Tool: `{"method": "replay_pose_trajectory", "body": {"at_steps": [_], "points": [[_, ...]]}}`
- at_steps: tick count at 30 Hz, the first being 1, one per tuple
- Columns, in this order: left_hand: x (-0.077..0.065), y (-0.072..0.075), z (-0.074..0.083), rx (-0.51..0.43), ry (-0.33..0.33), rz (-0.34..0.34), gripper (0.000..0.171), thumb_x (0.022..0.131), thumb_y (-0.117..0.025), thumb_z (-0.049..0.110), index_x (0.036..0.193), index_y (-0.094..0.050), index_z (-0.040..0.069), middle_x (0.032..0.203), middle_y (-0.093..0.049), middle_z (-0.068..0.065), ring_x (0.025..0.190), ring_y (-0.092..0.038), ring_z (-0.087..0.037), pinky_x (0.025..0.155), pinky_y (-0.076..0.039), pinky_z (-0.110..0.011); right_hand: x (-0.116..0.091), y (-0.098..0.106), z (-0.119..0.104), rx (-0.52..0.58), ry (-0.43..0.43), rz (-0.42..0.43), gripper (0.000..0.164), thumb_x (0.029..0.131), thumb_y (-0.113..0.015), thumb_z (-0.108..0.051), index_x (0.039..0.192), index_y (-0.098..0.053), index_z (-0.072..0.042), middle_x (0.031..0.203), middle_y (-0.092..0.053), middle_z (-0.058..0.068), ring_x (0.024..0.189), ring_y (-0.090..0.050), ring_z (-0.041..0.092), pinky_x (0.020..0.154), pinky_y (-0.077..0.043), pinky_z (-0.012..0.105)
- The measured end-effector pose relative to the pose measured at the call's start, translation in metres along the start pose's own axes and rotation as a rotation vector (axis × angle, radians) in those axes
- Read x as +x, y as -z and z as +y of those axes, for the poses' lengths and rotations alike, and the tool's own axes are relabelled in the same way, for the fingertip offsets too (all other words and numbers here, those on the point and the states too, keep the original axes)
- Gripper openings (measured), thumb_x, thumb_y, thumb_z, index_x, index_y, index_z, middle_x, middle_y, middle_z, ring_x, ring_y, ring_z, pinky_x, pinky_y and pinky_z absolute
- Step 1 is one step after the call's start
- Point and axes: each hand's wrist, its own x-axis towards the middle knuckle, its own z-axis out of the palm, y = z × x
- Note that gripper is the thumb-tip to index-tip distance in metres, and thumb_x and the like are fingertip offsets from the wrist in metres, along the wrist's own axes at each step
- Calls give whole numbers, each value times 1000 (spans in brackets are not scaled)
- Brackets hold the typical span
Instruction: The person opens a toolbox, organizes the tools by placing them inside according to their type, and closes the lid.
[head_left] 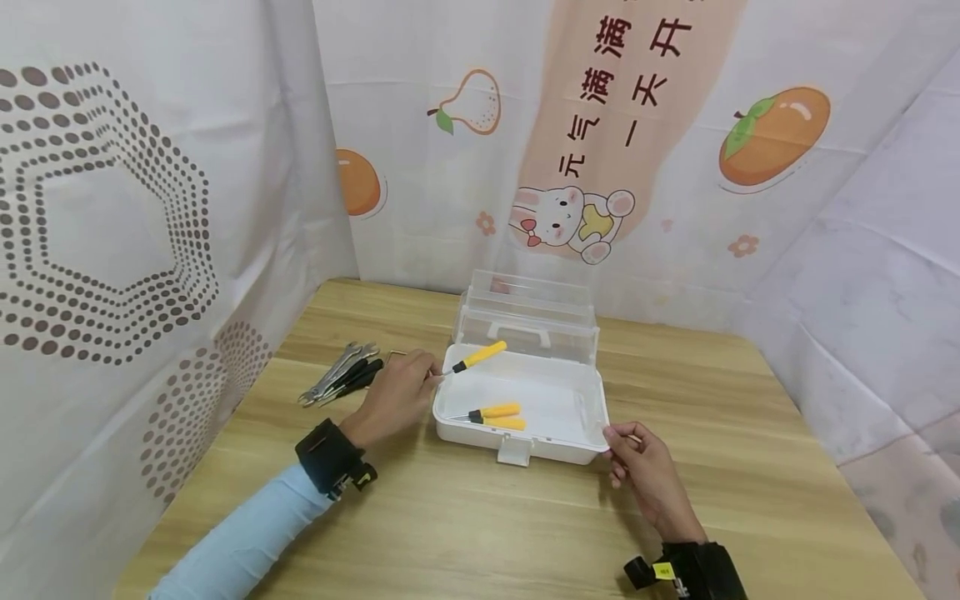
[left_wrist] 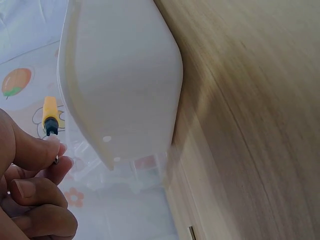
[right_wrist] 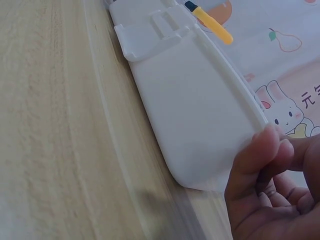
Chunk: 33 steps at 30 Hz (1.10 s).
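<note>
A white plastic toolbox stands on the table with its clear lid raised at the back. My left hand pinches a screwdriver by its metal shaft, over the box's left rim. Its yellow handle points away from the fingers, above the inside of the box. Two more yellow-handled screwdrivers lie inside at the front left. At the front right corner, my right hand pinches the rim between thumb and finger. The right wrist view shows the box's front wall and latch.
Left of the box, several wrenches lie beside black-handled pliers. A thin hex key sits just behind my left hand. Printed curtains hang close behind the table and along both sides.
</note>
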Motion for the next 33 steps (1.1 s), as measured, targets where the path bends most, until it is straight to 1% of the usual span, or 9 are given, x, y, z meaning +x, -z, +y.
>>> {"method": "replay_pose_trajectory", "body": {"at_steps": [3, 7, 10, 15, 22, 28, 33], "points": [[1, -1, 1, 7, -14, 4, 6, 95, -73, 7, 97, -68, 10, 91, -63, -1, 74, -55, -14, 62, -47, -29, 0, 1, 2, -4, -4, 1, 28, 104, -63, -21, 117, -51, 1, 81, -63, 8, 57, -46, 11, 51, -48, 25], [1, -2, 2, 7, -11, 11, 7, 95, -74, 7, 96, -68, 9, 90, -63, -1, 74, -55, -14, 62, -47, -29, -1, 2, 2, 0, 0, -8, 27, 105, -63, -20, 117, -51, 1, 82, -63, 8, 57, -47, 11, 51, -48, 25], [3, -4, 3, 7, -10, -4, 6, 96, -73, 8, 96, -68, 10, 92, -63, -1, 75, -55, -14, 64, -48, -29, -1, 2, 1, 4, -7, 0, 26, 105, -62, -20, 117, -51, 0, 82, -63, 7, 57, -47, 11, 51, -47, 25], [6, -8, 6, 15, -28, -34, 5, 96, -74, 9, 97, -68, 10, 94, -63, -1, 77, -55, -14, 65, -48, -28, -3, 4, 4, 11, -23, 22, 26, 105, -62, -20, 117, -51, 0, 82, -62, 6, 58, -46, 11, 51, -47, 25], [5, -7, 10, 22, -44, -31, 6, 96, -74, 8, 96, -68, 10, 91, -62, 0, 74, -54, -12, 63, -47, -26, -1, 4, 6, 7, -6, 7, 29, 104, -64, -22, 117, -51, 0, 83, -63, 7, 57, -46, 10, 50, -48, 24], [5, -6, 8, 5, -36, -28, 5, 96, -73, 7, 97, -68, 8, 92, -62, 0, 74, -54, -11, 62, -47, -25, 1, 3, 4, 15, 3, -2, 27, 103, -65, -21, 116, -52, -1, 82, -63, 8, 57, -47, 11, 50, -47, 24], [4, -6, 9, 10, -25, -34, 5, 96, -72, 6, 99, -68, 8, 94, -63, -1, 76, -55, -12, 63, -48, -26, 1, 2, 2, 20, -11, -3, 25, 104, -64, -20, 115, -52, -1, 81, -63, 7, 57, -47, 11, 50, -47, 24]]}}
